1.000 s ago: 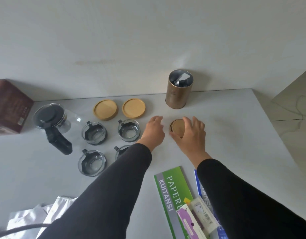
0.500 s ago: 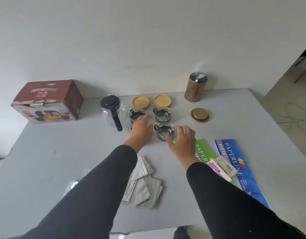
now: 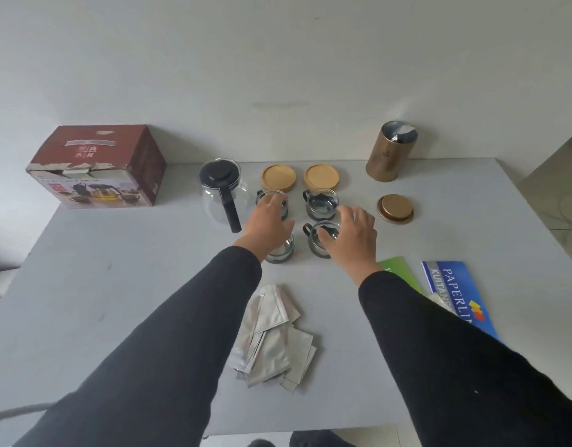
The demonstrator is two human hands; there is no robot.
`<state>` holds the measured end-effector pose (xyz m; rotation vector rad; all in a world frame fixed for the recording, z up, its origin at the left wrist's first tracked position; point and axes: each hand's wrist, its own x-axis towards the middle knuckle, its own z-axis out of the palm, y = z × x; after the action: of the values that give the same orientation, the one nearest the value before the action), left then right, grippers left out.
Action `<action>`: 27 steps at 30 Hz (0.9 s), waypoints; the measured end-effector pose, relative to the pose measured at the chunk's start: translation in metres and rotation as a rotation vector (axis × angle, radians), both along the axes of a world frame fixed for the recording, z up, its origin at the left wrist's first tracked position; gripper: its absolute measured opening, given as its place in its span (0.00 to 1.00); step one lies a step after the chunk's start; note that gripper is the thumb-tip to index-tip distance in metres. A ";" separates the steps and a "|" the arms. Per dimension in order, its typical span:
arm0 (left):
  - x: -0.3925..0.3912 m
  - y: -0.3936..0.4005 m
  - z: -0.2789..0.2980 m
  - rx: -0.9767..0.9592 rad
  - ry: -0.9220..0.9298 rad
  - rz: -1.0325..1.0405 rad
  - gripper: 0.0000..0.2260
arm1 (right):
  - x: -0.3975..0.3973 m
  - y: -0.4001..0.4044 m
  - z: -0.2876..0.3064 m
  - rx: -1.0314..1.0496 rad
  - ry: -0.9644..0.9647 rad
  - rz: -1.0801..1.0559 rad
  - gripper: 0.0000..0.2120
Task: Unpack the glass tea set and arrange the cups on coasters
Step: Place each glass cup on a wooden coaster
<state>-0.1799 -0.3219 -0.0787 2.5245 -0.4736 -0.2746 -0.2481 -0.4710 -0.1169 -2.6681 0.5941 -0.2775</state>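
Observation:
Four glass cups with dark handles stand in a square on the grey table [image 3: 123, 285]. My left hand [image 3: 267, 222] lies flat, its fingers over the back left cup [image 3: 269, 197] and its wrist above the front left cup [image 3: 281, 251]. My right hand [image 3: 350, 235] arches loosely over the right side of the front right cup [image 3: 320, 235], thumb by the rim. The back right cup [image 3: 321, 204] is uncovered. Two bare round wooden coasters [image 3: 278, 178] [image 3: 321, 176] sit just behind the cups. A glass teapot [image 3: 225, 191] with a black lid stands to the left.
The red tea-set box [image 3: 97, 166] sits at the back left. A gold canister [image 3: 391, 151] stands at the back right, its lid [image 3: 395, 208] lying in front of it. Foil sachets [image 3: 271, 337] lie between my arms. Green [image 3: 397, 269] and blue booklets [image 3: 455, 291] lie right.
My right hand left the gold lid and both hands moved left to the cups. My head pulled back, so the box and sachets came into view.

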 end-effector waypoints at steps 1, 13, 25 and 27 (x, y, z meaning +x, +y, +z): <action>0.005 -0.003 -0.003 0.011 0.001 0.000 0.26 | 0.008 -0.006 0.000 0.001 0.008 0.004 0.26; 0.044 -0.057 -0.031 0.092 0.126 -0.093 0.39 | 0.121 -0.053 0.001 0.035 0.105 0.059 0.29; 0.057 -0.079 -0.056 0.069 0.292 -0.078 0.56 | 0.160 -0.072 -0.014 0.211 0.314 0.139 0.33; 0.057 -0.078 -0.059 0.078 0.306 -0.066 0.57 | 0.157 -0.078 -0.015 0.231 0.344 0.186 0.27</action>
<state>-0.1231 -0.3998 -0.1377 2.4835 -0.4301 -0.7046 -0.0912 -0.5487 -0.1323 -2.5344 0.4401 0.2911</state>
